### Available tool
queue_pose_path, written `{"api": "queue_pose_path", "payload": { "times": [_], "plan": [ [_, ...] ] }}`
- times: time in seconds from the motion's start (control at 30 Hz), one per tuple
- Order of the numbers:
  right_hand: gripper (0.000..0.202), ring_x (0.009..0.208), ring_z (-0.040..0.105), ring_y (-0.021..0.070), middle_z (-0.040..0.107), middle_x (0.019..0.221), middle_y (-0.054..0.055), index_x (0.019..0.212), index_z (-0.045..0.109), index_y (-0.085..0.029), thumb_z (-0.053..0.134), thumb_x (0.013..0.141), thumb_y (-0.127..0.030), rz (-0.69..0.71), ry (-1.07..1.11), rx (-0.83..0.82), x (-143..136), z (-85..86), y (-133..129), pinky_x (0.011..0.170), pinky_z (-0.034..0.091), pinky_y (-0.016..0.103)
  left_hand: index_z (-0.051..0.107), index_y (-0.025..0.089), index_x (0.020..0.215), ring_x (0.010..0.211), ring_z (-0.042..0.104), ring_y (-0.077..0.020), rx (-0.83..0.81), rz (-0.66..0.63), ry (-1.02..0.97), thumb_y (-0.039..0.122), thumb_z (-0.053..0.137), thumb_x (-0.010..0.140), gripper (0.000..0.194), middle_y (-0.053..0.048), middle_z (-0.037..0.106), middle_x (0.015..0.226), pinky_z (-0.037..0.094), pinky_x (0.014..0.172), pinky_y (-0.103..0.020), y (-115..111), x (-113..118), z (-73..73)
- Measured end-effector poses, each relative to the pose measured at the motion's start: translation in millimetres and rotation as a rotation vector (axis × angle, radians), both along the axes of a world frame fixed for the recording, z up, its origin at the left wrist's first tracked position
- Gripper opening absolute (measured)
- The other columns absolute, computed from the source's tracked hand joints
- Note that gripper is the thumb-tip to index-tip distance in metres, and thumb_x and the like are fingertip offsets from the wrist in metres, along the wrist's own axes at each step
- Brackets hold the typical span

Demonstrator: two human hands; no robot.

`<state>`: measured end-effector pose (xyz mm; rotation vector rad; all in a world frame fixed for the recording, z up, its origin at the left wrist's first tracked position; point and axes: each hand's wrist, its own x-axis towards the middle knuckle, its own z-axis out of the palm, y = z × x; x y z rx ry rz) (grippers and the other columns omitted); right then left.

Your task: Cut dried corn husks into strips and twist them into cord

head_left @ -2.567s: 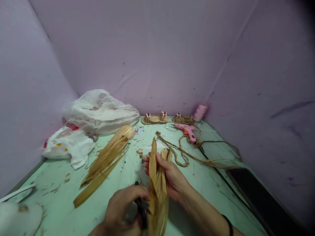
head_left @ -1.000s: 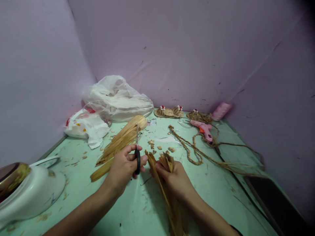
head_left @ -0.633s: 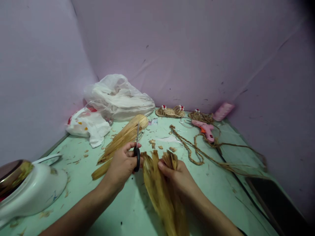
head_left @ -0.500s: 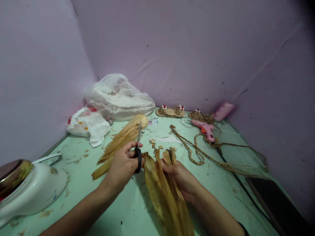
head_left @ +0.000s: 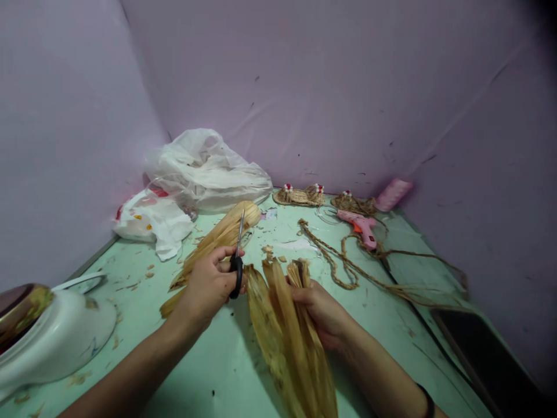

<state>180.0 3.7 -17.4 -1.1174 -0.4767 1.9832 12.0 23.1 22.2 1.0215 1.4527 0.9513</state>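
My left hand (head_left: 212, 278) is closed around the black handles of a pair of scissors (head_left: 237, 264), whose blades point up and away from me. Its fingertips also touch the edge of a dried corn husk. My right hand (head_left: 319, 310) grips a bundle of dried corn husks (head_left: 285, 337) near its upper end, and the long leaves hang down toward me. Beyond my left hand, more dried husks (head_left: 217, 241) lie in a pile on the pale green table (head_left: 183, 371).
A pink glue gun (head_left: 359, 226), braided cord (head_left: 331, 255) and pink spool (head_left: 393, 194) lie at the right. Woven soles with beads (head_left: 299, 196) rest by the wall. White plastic bags (head_left: 209, 174) sit at the back left, a white container (head_left: 65, 337) at left, a dark phone-like slab (head_left: 483, 354) at right.
My left hand with the scissors has shifted slightly left, and the husk leaves between my hands have spread a little farther apart. The view has moved slightly.
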Motion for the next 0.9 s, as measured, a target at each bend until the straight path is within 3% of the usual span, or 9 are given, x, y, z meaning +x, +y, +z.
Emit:
{"api": "queue_pose_path", "payload": {
  "times": [0.13, 0.23, 0.37, 0.53, 0.9],
  "plan": [
    [0.03, 0.049, 0.056, 0.0103, 0.064, 0.062, 0.003, 0.078, 0.064, -0.011, 0.075, 0.061, -0.033, 0.064, 0.014, -0.003, -2, -2.3, -2, 0.047, 0.041, 0.02, 0.052, 0.015, 0.096, 0.041, 0.047, -0.0093, -0.023, -0.008, -0.018, 0.016, 0.063, 0.052, 0.046, 0.006, 0.055, 0.049, 0.026, 0.034, -0.015, -1, 1, -2.9],
    [0.037, 0.058, 0.061, 0.0138, 0.068, 0.072, 0.007, 0.088, 0.066, -0.01, 0.073, 0.064, -0.037, 0.115, 0.026, 0.066, -4, 2.2, -5, 0.057, 0.046, 0.024, 0.052, 0.015, 0.095, 0.042, 0.048, -0.0096, -0.038, -0.018, -0.042, 0.017, 0.064, 0.05, 0.046, 0.006, 0.055, 0.049, 0.026, 0.034, -0.016, -3, 3, -2.4],
    [0.04, 0.066, 0.064, 0.0182, 0.069, 0.074, 0.008, 0.087, 0.067, -0.011, 0.076, 0.059, -0.038, 0.129, -0.007, 0.136, -7, 8.0, -8, 0.066, 0.047, 0.029, 0.052, 0.015, 0.092, 0.042, 0.047, -0.009, -0.054, -0.048, -0.058, 0.018, 0.064, 0.049, 0.045, 0.005, 0.055, 0.048, 0.028, 0.037, -0.016, -6, 10, 0.7],
    [0.039, 0.064, 0.064, 0.0187, 0.069, 0.071, 0.007, 0.082, 0.068, -0.011, 0.079, 0.053, -0.035, 0.05, -0.029, 0.142, -9, 5.0, -9, 0.071, 0.047, 0.032, 0.051, 0.015, 0.093, 0.045, 0.048, -0.0089, -0.062, -0.09, -0.074, 0.021, 0.067, 0.05, 0.046, 0.005, 0.056, 0.054, 0.033, 0.042, -0.018, -9, 13, 1.1],
    [0.032, 0.06, 0.059, 0.0148, 0.066, 0.07, 0.003, 0.077, 0.065, -0.014, 0.079, 0.053, -0.031, -0.14, -0.297, 0.293, 28, 12.5, 12, 0.061, 0.047, 0.027, 0.067, 0.02, 0.085, 0.054, 0.053, -0.0145, 0.198, -0.52, 0.205, 0.024, 0.061, 0.059, 0.027, -0.001, 0.061, 0.065, 0.036, 0.047, -0.021, 0, -25, 9.3]
  ]
}}
